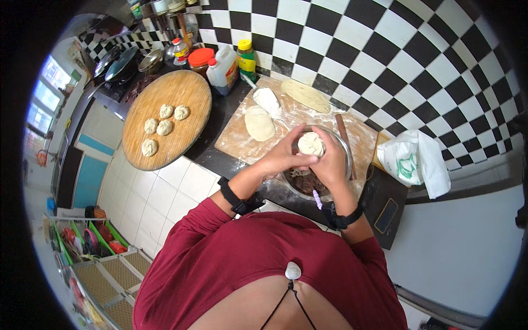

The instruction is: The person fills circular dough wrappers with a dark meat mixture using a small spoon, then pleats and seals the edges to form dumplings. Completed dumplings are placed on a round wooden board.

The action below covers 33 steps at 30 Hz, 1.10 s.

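Observation:
Between them, my left hand [287,152] and my right hand [331,159] cup a pleated, closed-topped dough bun [311,144]. Beneath the hands stands a metal bowl [349,153] with dark brown filling [304,181] in it. A utensil with a lilac handle [317,199] leans out over the near rim. The bowl is on a floured wooden board [235,138]; my hands hide part of it. Left of my hands lies a flat oval dough piece [259,124]. A longer dough sheet [305,95] lies farther back. To the right of the bowl rests a wooden rolling pin [343,134].
Several pleated buns [164,127] sit on a round wooden board [187,95] at the left. A flour scoop [266,100] lies by the dough. Bottles and jars [222,70] line the back. A white plastic bag [412,159] and a phone [386,215] are at the right.

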{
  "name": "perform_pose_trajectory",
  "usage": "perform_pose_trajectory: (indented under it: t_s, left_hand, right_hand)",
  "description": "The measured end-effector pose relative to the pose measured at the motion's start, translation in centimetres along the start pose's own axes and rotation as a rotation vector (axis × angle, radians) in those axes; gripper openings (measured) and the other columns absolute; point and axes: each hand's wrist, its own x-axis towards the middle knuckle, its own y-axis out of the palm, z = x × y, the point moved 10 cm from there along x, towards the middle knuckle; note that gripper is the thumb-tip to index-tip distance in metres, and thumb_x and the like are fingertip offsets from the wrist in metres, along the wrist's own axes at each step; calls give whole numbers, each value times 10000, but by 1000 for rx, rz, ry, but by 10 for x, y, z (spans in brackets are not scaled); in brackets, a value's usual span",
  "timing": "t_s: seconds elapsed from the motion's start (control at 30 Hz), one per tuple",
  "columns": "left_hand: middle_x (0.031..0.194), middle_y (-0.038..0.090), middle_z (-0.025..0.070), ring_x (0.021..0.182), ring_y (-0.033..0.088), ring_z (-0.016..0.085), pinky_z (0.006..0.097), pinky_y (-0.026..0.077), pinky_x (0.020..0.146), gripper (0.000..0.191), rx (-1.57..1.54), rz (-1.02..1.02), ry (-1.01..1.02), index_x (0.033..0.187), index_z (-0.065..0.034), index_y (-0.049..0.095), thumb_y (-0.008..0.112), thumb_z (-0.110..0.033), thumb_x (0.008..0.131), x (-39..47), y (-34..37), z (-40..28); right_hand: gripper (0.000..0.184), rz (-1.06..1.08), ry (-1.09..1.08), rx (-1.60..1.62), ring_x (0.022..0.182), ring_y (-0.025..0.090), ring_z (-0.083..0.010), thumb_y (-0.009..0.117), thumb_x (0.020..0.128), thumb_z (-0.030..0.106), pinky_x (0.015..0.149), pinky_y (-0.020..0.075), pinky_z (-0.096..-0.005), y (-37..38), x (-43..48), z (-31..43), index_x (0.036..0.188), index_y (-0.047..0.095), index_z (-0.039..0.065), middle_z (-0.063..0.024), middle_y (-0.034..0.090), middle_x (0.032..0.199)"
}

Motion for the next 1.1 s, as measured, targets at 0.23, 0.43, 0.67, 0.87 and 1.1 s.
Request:
perform_pose_trajectory:
  t_s: [0.23, 0.43, 0.67, 0.87, 1.1]
  left_hand:
    - [1167, 584, 66, 1049, 629, 171, 307, 585, 827, 741, -476, -62, -182, 1384, -85, 376, 784, 14, 775, -11, -34, 27]
    - [1049, 627, 102, 874, 662, 183, 305, 600, 659, 857, 138, -584, -8, 1389, -58, 363, 864, -71, 693, -77, -209, -4]
    - [1112, 659, 210, 1065, 634, 355, 448, 483, 903, 812, 1101, -1114, -72, 1266, -66, 465, 873, -355, 626, -97, -389, -105]
    - [1192, 649, 183, 1168, 588, 354, 642, 320, 999, 865, 1323, -1108, -505, 1329, -118, 426, 832, -455, 644, -45, -476, -113]
    - [1282, 612, 123, 1261, 515, 355, 682, 250, 1037, 718, 1393, -1158, -570, 1276, -178, 504, 805, -464, 690, -33, -517, -98]
  right_hand:
    - [952, 154, -97, 241, 1264, 514, -327, 863, 634, 87, 1013, 467, -438, 23, -1, 16, 1460, 392, 54, -183, 498, 1392]
    - [663, 73, 312, 519, 1183, 558, -226, 690, 818, 27, 934, 492, -338, -16, -21, -78, 1427, 429, 5, -132, 471, 1432]
    - [482, -145, 351, 314, 1015, 632, -178, 652, 892, 60, 854, 514, -294, -62, -65, -136, 1345, 516, -30, -121, 624, 1211]
    - [417, -190, 455, 275, 987, 647, -174, 669, 905, 83, 847, 520, -301, -62, -100, -150, 1294, 562, -22, -115, 652, 1164]
    - [372, -251, 541, 195, 994, 639, -164, 622, 935, 64, 867, 515, -290, -67, -127, -149, 1295, 566, -9, -114, 637, 1177]
